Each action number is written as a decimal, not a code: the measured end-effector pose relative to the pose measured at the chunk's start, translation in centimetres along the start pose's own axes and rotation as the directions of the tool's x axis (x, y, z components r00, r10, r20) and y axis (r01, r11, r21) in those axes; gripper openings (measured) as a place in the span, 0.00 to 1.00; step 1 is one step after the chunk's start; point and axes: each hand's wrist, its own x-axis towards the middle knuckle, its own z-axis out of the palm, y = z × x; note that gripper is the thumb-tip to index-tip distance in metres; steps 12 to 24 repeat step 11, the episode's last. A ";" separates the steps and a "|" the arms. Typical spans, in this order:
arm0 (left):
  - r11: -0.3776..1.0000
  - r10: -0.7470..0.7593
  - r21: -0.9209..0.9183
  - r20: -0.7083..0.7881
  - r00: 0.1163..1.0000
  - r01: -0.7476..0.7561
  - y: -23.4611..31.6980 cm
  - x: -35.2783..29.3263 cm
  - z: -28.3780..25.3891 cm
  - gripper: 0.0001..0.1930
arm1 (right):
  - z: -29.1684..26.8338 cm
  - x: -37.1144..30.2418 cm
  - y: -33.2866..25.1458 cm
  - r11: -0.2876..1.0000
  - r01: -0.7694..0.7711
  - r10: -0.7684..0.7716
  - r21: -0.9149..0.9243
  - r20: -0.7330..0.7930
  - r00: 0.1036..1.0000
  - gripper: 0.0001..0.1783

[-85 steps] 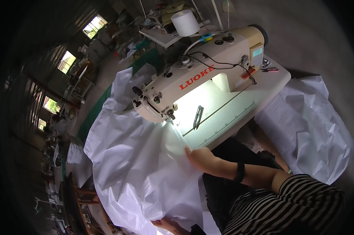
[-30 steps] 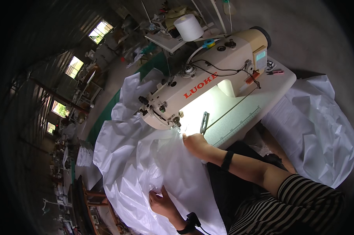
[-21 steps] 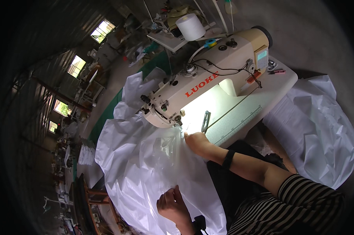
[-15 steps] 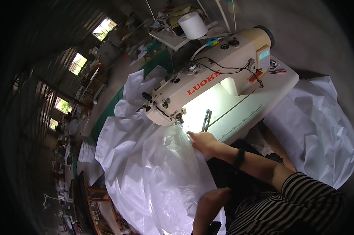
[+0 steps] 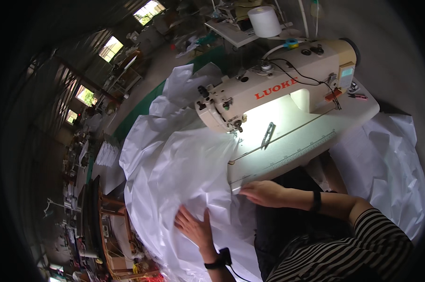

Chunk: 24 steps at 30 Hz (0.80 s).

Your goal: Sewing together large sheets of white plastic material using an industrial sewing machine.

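Left hand (image 5: 196, 228): flat and spread wide on the white fabric (image 5: 184, 164), fingers fanned, palm down, gripping nothing; half a second back only a blurred edge low in view, so newly laid on the cloth.
Right hand (image 5: 264, 191): laid loosely open at the near corner of the table (image 5: 311, 145), fingertips on the fabric's edge where it spills off the corner; no pinch visible; drawn back from near the needle to this corner over the last second.
White fabric: large crumpled sheet, piled left of the sewing machine (image 5: 269, 89), running under its head and hanging over the table's near-left edge toward the lap; bunched higher a moment ago, now spread flatter under the left palm.
Needle area (image 5: 238, 129): lit brightly, fabric lying just beside it, no hand close; whether cloth sits under the foot cannot be told.
Meaning of the change: judged as smoothing and lining up the sheet, not stitching, since both hands lie well apart from the needle.
Small metal tool (image 5: 268, 135): on the lit table bed, right of the needle, apart from both hands.
Thread cone (image 5: 265, 21): white, upright behind the machine.
More white fabric (image 5: 391, 160): heaped at the table's right side, untouched.
Wrists: dark band on each, striped sleeve on the right arm.
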 end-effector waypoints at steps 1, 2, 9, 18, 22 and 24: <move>1.000 -0.008 -0.001 -0.012 1.000 0.008 -0.7 2.4 0.5 0.38 | 1.2 1.5 -0.2 1.000 0.013 -0.013 -0.007 0.001 1.000 0.15; 0.998 0.059 -0.016 -0.061 0.996 -0.060 -2.0 4.6 1.4 0.35 | 3.1 3.2 -0.6 0.993 0.107 -0.107 0.049 0.002 0.994 0.19; 0.950 -0.003 -0.310 0.072 0.997 0.025 -7.9 10.0 2.7 0.20 | 10.7 19.4 -3.4 0.960 -0.091 -0.016 0.266 0.374 0.927 0.26; 0.838 -0.102 -0.472 0.361 0.927 0.276 -4.9 9.1 -1.9 0.15 | 10.9 23.9 -3.4 0.946 -0.215 0.051 0.243 0.542 0.839 0.27; 0.838 -0.102 -0.472 0.361 0.927 0.276 -4.9 9.1 -1.9 0.15 | 10.9 23.9 -3.4 0.946 -0.215 0.051 0.243 0.542 0.839 0.27; 0.838 -0.102 -0.472 0.361 0.927 0.276 -4.9 9.1 -1.9 0.15 | 10.9 23.9 -3.4 0.946 -0.215 0.051 0.243 0.542 0.839 0.27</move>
